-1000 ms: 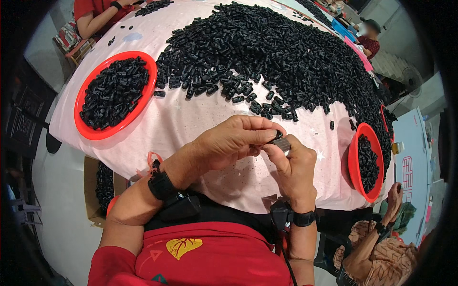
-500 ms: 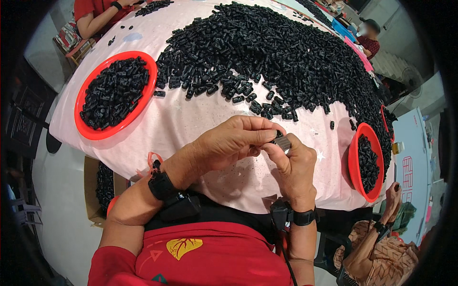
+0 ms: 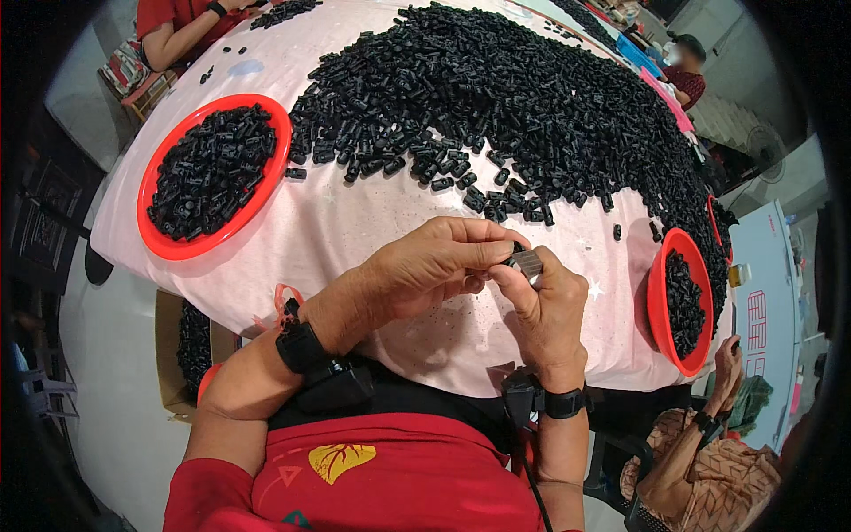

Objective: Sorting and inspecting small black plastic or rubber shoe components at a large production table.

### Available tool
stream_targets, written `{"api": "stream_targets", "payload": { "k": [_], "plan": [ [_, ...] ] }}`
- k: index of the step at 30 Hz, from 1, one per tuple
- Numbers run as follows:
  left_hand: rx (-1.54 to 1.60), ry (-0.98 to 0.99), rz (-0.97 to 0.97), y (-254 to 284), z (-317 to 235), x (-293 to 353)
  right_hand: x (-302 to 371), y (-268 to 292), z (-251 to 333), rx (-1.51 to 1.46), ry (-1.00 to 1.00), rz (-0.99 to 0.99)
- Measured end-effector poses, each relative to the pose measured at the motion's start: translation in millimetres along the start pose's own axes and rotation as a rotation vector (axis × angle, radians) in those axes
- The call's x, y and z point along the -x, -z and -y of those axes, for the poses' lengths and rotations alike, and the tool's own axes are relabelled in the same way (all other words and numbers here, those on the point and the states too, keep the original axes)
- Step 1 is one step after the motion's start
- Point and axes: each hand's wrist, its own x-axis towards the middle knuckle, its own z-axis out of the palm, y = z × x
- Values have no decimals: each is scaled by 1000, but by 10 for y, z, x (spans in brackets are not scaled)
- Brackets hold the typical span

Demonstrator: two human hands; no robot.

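Observation:
My left hand is closed, thumb and fingertips pinching a small black plastic part of which only a bit shows. My right hand meets it in front of me, closed on a small flat grey metal piece, which looks like a short blade. The grey piece lies against or very close to the black part; the fingers hide the exact contact. Beyond both hands spreads a large heap of similar black plastic parts on a pale pink tablecloth.
A red basin filled with black parts stands on the left, and a smaller red bowl of them on the right. A cardboard box sits below the table's left edge. Other people work at the far left, far right and near right.
The grey metal piece has tilted slightly in my right hand, showing more of its flat face. Both hands otherwise keep nearly the same place.

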Motion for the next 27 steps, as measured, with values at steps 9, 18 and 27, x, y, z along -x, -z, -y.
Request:
{"api": "stream_targets", "payload": {
  "k": [9, 18, 27],
  "plan": [
    [-8, 8, 24, 1, -16, 3, 3, 7, -1, -43, -3, 11],
    [-7, 0, 40, 1, -25, 1, 2, 2, 10, -73, -13, 12],
    [-14, 12, 23, 19, -4, 3, 6, -2, -7, -38, -10, 26]
  ]
}}
